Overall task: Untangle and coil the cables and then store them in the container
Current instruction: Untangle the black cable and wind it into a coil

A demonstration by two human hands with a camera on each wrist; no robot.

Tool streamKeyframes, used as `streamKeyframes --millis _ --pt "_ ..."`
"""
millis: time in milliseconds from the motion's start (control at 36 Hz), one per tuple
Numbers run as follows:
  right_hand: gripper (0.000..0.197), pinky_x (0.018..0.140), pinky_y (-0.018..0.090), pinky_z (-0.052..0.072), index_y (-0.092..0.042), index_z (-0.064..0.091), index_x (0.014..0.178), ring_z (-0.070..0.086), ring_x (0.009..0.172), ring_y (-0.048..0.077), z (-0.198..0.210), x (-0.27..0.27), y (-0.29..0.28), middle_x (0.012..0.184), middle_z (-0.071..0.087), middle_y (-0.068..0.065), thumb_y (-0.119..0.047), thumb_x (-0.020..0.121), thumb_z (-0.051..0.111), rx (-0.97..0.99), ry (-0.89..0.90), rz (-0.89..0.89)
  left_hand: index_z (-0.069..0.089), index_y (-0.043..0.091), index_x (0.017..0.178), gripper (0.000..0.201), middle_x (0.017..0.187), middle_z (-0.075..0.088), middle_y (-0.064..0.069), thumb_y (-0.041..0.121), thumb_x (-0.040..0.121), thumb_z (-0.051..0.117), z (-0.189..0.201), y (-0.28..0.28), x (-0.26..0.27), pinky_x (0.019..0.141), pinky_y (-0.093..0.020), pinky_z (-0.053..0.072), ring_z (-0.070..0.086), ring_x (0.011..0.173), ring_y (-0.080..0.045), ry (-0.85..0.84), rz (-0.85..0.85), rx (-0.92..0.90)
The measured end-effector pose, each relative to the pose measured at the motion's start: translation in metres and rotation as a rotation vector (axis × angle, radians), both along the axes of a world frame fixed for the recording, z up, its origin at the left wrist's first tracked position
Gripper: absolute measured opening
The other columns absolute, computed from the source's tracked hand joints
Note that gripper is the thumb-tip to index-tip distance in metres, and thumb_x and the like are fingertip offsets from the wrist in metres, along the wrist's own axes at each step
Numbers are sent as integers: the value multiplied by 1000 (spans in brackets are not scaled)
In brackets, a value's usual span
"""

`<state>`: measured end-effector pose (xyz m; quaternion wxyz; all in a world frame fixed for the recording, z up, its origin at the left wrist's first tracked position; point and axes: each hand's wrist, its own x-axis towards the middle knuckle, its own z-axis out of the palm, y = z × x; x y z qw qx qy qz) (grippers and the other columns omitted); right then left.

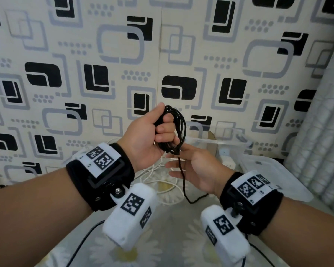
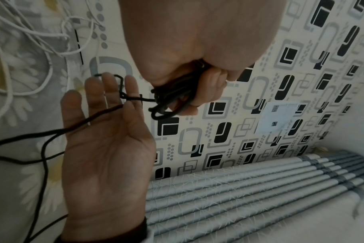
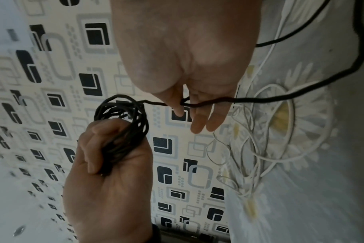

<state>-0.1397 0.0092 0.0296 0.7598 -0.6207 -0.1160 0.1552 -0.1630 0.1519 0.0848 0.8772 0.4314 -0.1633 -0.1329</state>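
Note:
My left hand [image 1: 154, 132] is raised in front of the patterned wall and grips a bundle of black cable loops [image 1: 179, 124] in its fist. The same coil [image 3: 123, 113] sticks out above the curled fingers in the right wrist view. Just below it, my right hand [image 1: 195, 170] is held palm up with straight fingers. The cable's loose tail [image 1: 183, 182] runs from the coil, passes between those fingers [image 3: 177, 108] and hangs down to the bed. A clear plastic container [image 1: 229, 143] stands behind the hands.
A tangle of thin white cables [image 1: 162, 185] lies on the daisy-print sheet under the hands. A white adapter [image 1: 226, 157] shows through the container wall. A translucent lid [image 1: 268, 170] lies to the right, next to a grey curtain [image 1: 316, 132].

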Motion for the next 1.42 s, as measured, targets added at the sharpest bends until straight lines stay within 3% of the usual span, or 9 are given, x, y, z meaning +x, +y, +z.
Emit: streamKeyframes --millis 389,611,750,944,1055,1139,1222,1305,1417 --pt "22 64 35 59 -16 64 111 70 76 12 -12 1 2 99 67 4 -7 91 63 75 -131 -196 44 18 72 38 52 29 9 43 101 41 -7 8 10 65 -23 45 26 38 -5 38 249 -139" --pt "4 62 28 57 -15 66 93 67 74 15 -19 1 4 83 66 5 -12 91 64 83 -171 -340 45 19 72 31 52 31 9 33 99 51 -11 2 6 63 -24 42 28 38 -5 -72 416 127" --pt "18 60 27 57 -15 53 91 66 62 15 -15 1 3 75 63 5 -1 88 65 145 -254 -404 60 11 90 13 66 63 4 23 90 66 -18 6 10 62 -25 43 38 40 -3 -138 559 319" --pt "26 68 32 56 -16 41 96 66 71 19 -10 -5 -1 84 66 8 -1 90 61 160 -346 -387 64 13 103 26 79 75 -1 34 88 68 -22 20 24 61 -23 42 40 46 -7 -92 589 451" --pt "32 65 29 55 -16 37 89 65 67 17 -11 -8 2 80 67 7 3 88 63 106 -393 -342 60 -8 108 65 79 70 -1 41 70 80 -30 23 26 65 -24 43 49 70 -16 -125 513 575" --pt "34 61 23 52 -17 36 86 66 66 14 -14 -9 7 79 67 7 1 87 65 20 -432 -392 56 2 81 33 65 44 -2 23 76 80 -35 20 24 55 -16 39 41 59 -13 -220 440 657" --pt "34 64 23 51 -18 34 86 66 73 15 -16 -9 10 89 69 16 1 89 63 -22 -459 -419 71 6 82 12 82 61 -9 11 75 80 -37 17 22 69 -16 47 57 75 -17 -283 394 731" --pt "33 67 25 50 -17 35 86 68 76 6 -16 -11 11 92 65 18 5 89 60 -28 -478 -425 61 23 71 28 83 67 -3 0 74 78 -37 15 23 86 -33 51 64 83 -17 -328 347 766" --pt "34 70 28 49 -22 38 84 64 70 9 -17 -8 11 84 61 12 1 89 62 -82 -510 -493 62 17 81 21 72 60 5 10 74 80 -39 12 23 73 -24 44 56 72 -10 -380 358 853"
